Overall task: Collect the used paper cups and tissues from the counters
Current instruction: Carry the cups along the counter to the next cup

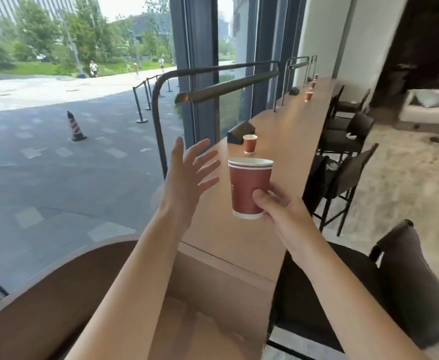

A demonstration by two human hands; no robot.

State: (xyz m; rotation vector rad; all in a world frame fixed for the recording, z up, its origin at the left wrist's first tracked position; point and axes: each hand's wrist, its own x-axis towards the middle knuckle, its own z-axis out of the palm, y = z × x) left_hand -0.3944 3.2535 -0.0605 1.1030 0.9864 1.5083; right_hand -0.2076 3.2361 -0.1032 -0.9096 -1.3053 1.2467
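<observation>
Red stacked paper cups (249, 188) sit upright, mouths up, pinched low down by the right hand (283, 211) above the wooden counter (286, 141). Left hand (187, 175) hovers beside them, fingers spread wide. Another red cup (249, 143) stands further along.

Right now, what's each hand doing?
Left hand: open, fingers spread, holding nothing.
Right hand: gripping the stacked red paper cups.

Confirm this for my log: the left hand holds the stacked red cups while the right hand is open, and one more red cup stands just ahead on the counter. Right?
Not quite. In the head view the right hand holds the stacked red cups, and the left hand is the open one. The single red cup does stand ahead on the counter.
</observation>
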